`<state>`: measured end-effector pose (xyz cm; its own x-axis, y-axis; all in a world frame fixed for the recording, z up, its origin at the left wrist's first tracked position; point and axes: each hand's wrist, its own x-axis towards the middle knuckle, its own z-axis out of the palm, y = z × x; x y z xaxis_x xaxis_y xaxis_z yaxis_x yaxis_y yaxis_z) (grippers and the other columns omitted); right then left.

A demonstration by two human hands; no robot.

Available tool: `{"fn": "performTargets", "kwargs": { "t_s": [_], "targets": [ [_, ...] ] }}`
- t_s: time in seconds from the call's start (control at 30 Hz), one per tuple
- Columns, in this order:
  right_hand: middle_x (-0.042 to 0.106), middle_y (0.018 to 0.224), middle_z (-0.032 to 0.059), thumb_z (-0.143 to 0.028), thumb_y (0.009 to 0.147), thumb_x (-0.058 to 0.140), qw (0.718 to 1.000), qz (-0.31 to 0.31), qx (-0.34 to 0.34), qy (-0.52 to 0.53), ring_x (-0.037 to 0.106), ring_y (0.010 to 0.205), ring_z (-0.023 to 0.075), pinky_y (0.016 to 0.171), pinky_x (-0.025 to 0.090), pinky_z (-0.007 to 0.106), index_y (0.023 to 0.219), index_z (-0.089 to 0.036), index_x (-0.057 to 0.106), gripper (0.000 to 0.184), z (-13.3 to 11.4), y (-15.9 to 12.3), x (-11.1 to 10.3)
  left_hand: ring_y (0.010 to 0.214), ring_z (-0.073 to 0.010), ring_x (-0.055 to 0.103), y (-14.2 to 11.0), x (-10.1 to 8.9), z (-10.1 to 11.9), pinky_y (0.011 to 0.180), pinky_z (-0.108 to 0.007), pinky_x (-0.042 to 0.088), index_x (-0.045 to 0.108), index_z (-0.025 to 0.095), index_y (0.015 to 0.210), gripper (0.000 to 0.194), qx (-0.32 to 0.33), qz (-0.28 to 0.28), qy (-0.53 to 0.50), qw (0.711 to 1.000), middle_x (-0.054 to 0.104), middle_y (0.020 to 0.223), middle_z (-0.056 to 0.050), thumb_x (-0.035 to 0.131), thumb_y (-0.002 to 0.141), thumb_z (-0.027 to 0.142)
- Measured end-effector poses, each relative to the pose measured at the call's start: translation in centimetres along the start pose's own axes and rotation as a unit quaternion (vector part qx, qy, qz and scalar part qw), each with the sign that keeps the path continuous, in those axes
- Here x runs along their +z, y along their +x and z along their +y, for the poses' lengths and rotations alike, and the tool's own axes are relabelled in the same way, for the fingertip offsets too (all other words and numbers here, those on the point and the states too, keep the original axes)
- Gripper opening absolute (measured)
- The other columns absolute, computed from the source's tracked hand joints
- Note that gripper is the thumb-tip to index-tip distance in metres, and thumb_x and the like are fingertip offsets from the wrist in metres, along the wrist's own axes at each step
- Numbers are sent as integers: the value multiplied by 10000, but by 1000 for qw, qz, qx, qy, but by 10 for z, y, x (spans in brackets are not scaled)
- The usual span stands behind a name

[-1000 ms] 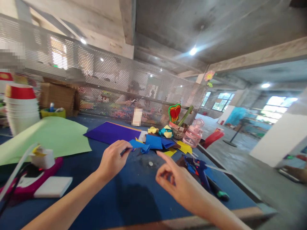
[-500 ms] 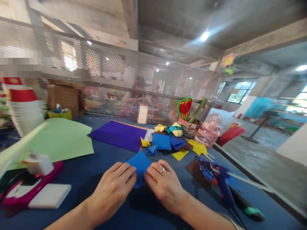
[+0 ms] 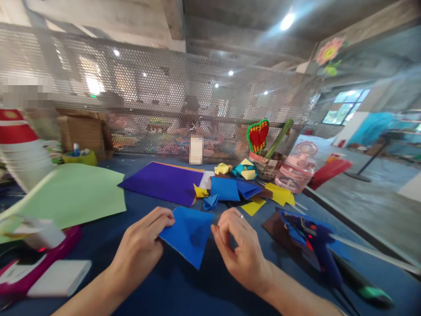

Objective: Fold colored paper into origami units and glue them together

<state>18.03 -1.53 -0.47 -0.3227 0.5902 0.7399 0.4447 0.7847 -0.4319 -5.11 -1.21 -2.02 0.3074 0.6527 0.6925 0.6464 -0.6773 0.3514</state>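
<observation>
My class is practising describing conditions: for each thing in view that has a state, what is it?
Blue sheet: gripped at its left edge
Left hand: pinching that sheet
Right hand: fingers curled; contact unclear
Purple sheet: lying flat
Light green sheet: left side raised
White cups: nested together
Glue gun: lying down, red light lit
Power strip: red light lit

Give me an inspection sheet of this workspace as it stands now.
Surface: dark blue tabletop; spills, nothing seen.
Work in hand: blue paper sheet, one corner pointing towards the wearer.
Clutter: large purple paper sheet, pale green paper sheet, pink translucent plastic bottle, navy-blue glue gun with red light.
Hands: left hand grips the blue sheet's left side; right hand near its right corner, contact unclear.
Cables: thin black cord below the gun's handle.
Surroundings: grey perforated screen behind the tabletop, blurred figures beyond.
</observation>
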Motion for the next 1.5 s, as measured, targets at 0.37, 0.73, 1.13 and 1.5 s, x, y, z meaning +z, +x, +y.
{"fn": "performTargets", "kwargs": {
  "t_s": [0.37,0.73,1.13,1.5],
  "targets": [
    [620,785,12,-199,840,647,999,18,48,8,548,804,154,756,443,296,770,-200,608,80,10,9,3,837,-87,594,6,-1,-5,748,-184,428,597,183,834,361,-28,27,-29,999,611,937,-2,397,700,-85],
    [682,987,2,-62,814,546,978,-118,-134,-108,531,1016,175,905,365,356,1026,-243,664,302,3,7,1,754,-90,580,4,1,2,691,-204,418,552,191,745,283,-47,-21,-52,997,603,851,16,402,697,-44],
    [662,841,49,-58,849,464,951,-169,-187,-181,556,891,169,849,409,341,901,-146,626,192,6,0,8,1145,-180,546,4,-20,15,965,-318,444,544,240,1142,284,-1,-78,48,996,568,1254,-61,430,885,202],
    [663,709,30,-156,786,560,939,-297,-77,-157,608,668,168,617,424,267,760,-172,621,68,-6,-6,4,652,-119,658,-12,-3,19,600,-186,469,665,235,824,305,39,-197,-7,980,678,714,13,437,762,42]
  ]
}}
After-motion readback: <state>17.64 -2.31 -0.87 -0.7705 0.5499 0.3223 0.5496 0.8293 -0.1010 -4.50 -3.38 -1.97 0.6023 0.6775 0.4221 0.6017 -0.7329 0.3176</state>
